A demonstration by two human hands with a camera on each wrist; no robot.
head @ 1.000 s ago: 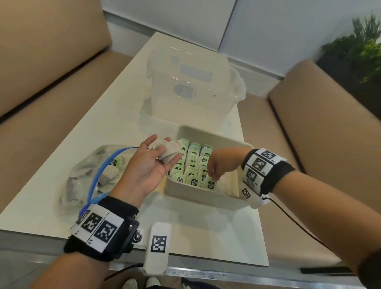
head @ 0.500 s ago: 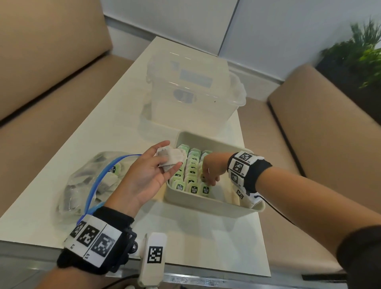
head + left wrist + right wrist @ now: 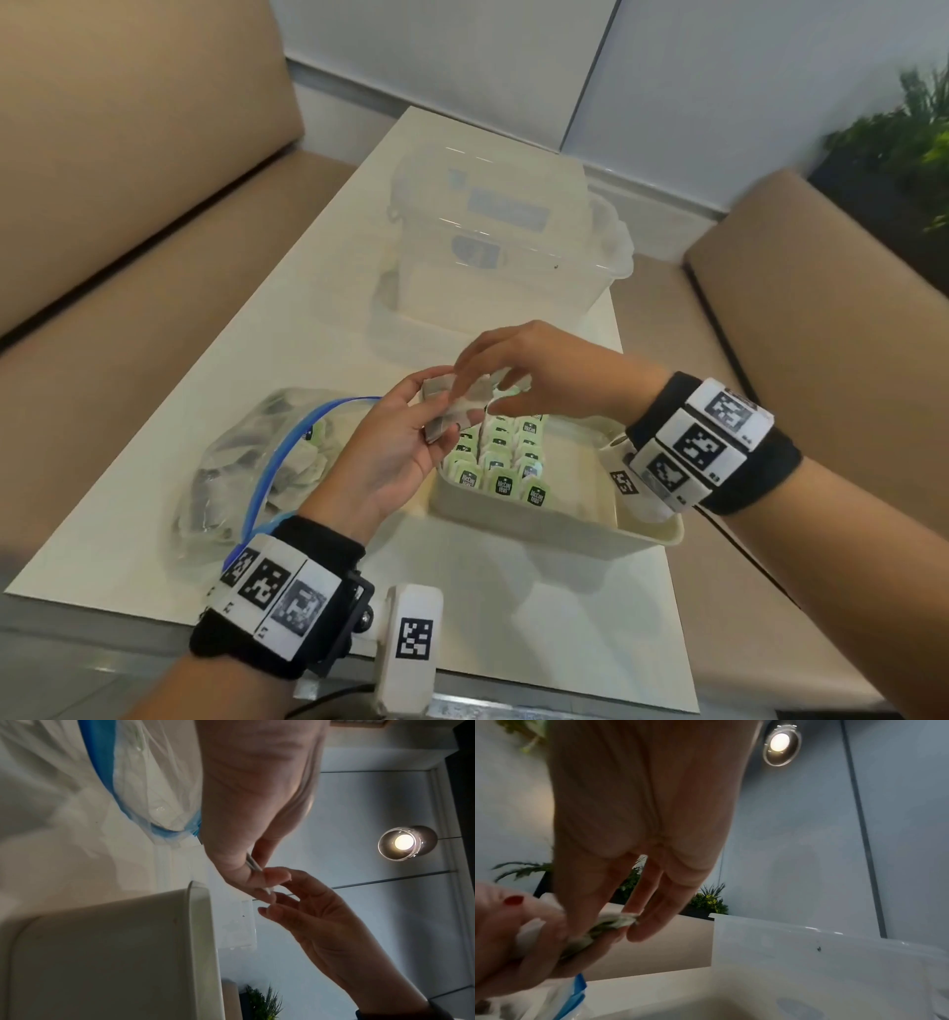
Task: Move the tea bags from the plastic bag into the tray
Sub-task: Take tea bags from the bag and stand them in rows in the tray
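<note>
My left hand [image 3: 434, 411] grips a small stack of white tea bags [image 3: 464, 406] just above the tray's left end. My right hand [image 3: 477, 383] has come across from the right and pinches the top tea bag [image 3: 608, 923] of that stack between thumb and fingers. The cream tray [image 3: 539, 527] holds rows of upright tea bags with green tags [image 3: 500, 465] in its left half; its right half is bare. The clear plastic bag with a blue zip [image 3: 246, 462] lies open left of the tray, with more tea bags inside.
A large clear plastic storage box [image 3: 493, 246] stands behind the tray on the white table [image 3: 308, 318]. Tan sofa seats run along both sides. A potted plant [image 3: 904, 144] is at the far right. The table's near edge is close to my wrists.
My right hand has lifted out of the tray and moved up and left to the tea bags in my left hand. The left hand stayed over the tray's left end.
</note>
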